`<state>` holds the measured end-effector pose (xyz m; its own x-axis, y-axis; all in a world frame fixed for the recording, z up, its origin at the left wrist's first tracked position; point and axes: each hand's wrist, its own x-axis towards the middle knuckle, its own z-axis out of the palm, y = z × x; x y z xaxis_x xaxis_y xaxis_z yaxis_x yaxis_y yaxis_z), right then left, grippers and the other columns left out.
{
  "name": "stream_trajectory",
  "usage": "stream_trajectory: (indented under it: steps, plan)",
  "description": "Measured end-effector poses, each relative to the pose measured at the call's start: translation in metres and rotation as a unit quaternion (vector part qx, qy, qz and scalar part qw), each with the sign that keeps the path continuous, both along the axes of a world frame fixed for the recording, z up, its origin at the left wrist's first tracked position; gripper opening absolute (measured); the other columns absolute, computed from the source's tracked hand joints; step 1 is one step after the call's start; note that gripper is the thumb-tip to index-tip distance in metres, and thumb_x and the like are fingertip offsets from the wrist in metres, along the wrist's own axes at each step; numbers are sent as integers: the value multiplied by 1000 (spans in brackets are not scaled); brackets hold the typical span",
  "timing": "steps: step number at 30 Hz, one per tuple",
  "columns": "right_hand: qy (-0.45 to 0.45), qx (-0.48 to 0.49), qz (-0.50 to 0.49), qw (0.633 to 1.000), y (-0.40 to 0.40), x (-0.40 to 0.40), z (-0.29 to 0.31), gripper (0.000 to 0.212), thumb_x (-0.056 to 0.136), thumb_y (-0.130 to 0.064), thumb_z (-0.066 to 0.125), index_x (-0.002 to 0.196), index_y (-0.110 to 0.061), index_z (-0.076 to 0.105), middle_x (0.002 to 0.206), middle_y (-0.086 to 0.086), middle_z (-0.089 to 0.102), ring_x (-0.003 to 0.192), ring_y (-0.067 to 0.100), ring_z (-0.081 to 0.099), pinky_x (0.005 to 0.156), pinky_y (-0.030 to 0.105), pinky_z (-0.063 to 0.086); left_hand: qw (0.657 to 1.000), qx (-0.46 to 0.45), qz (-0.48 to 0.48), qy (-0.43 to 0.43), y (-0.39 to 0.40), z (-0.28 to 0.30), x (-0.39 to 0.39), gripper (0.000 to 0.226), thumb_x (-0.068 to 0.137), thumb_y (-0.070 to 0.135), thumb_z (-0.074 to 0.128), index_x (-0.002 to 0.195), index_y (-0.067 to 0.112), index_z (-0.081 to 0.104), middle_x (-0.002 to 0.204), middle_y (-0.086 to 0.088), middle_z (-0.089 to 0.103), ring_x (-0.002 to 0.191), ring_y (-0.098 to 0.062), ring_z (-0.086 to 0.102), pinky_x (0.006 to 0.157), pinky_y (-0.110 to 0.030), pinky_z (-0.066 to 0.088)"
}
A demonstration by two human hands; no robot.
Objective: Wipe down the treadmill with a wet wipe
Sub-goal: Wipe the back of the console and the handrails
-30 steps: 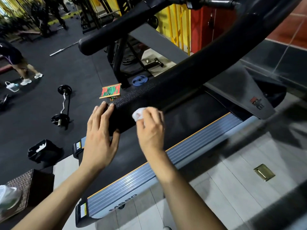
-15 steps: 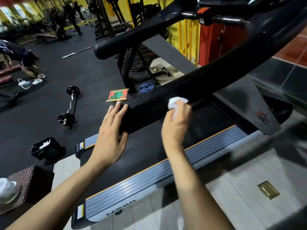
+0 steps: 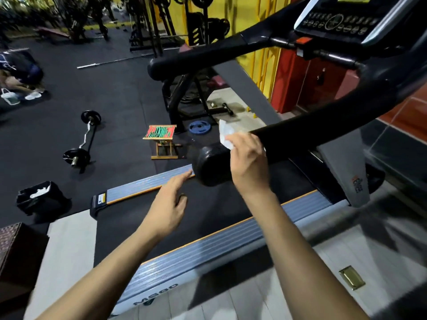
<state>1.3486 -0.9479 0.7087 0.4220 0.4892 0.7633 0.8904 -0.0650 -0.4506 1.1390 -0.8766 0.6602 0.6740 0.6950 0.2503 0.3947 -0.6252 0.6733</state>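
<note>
The black treadmill fills the right of the view, with its near handrail (image 3: 307, 132) running down from the console (image 3: 342, 19) to a rounded end. My right hand (image 3: 248, 158) curls over that handrail near its end and grips a white wet wipe (image 3: 225, 134), which sticks up behind my fingers. My left hand (image 3: 168, 204) hovers below and to the left of the rail's end, fingers straight, touching nothing. The belt (image 3: 208, 211) and the grey side rail (image 3: 219, 245) lie below both arms.
The far handrail (image 3: 196, 63) crosses above. On the dark gym floor lie a curl barbell (image 3: 83, 139), a small folding stool (image 3: 160, 139), a blue weight plate (image 3: 199, 128) and a black bin (image 3: 39, 197). A person crouches at the far left (image 3: 18, 77). A brown wicker box (image 3: 16, 245) stands at the lower left.
My left hand has come off the handrail's end and dropped below it. My right hand still grips the wipe on the rail, and the view has shifted up towards the console.
</note>
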Motion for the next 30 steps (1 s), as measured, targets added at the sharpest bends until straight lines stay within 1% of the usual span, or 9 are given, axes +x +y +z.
stream_trajectory:
  steps: [3,6,9,11,15,17,21,25,30]
  plan:
    - [-21,-15,27,999,9,-33,-10,26,87,2,54,103,-9,71,108,8,67,109,27,58,93,41,46,999,-15,-33,9,8,0,-17,64,89,-5,51,144,27,51,144,12,53,134,-11,48,108,-10,31]
    - [-135,-60,90,985,20,-63,-21,17,88,1,56,95,-4,71,103,13,67,112,33,60,105,37,41,999,-27,-39,-4,24,2,-32,58,84,13,44,141,22,55,141,7,57,133,-13,50,113,-33,39]
    - [-290,-149,93,941,20,-74,-34,19,89,1,53,96,-1,71,103,15,67,111,36,62,111,40,41,998,-27,-57,-20,36,8,-43,53,89,3,48,138,19,56,137,6,58,130,-14,51,112,-36,40]
    - [-339,-169,61,924,14,-67,-27,17,91,-3,56,96,-5,71,107,13,68,113,35,62,105,39,42,997,-11,-77,-28,42,13,-53,52,92,-7,51,138,17,56,134,8,56,128,-15,51,107,-31,40]
    - [-228,-128,-79,962,25,-61,-3,17,86,-3,59,97,-9,70,102,10,67,100,34,63,90,41,49,996,-22,-80,-46,54,17,-72,50,94,-7,51,137,19,57,129,12,54,126,-13,50,102,-32,42]
    - [-199,-128,-73,969,33,-66,-6,21,84,-4,57,100,-7,71,104,10,67,104,35,62,91,45,51,995,-26,-83,-45,56,17,-79,50,93,-8,52,135,18,58,127,11,55,125,-15,52,101,-34,44]
    - [-259,-162,-2,952,29,-70,-23,32,82,-10,62,112,-4,70,122,15,65,123,36,57,117,46,34,994,-12,-101,-33,62,18,-82,47,93,-7,55,134,15,59,131,7,57,127,-15,52,103,-33,45]
    - [-323,-206,-4,924,32,-73,-33,32,81,-4,62,111,0,70,121,15,66,125,35,58,122,45,27,992,-1,-122,-19,61,21,-72,46,93,-4,57,134,18,59,128,10,57,123,-13,52,103,-36,48]
    - [-401,-177,47,898,23,-71,-49,24,94,6,51,101,5,73,113,19,70,119,35,62,122,43,29,990,35,-136,6,65,27,-55,49,92,-2,59,134,23,57,130,6,60,122,-17,56,102,-44,50]
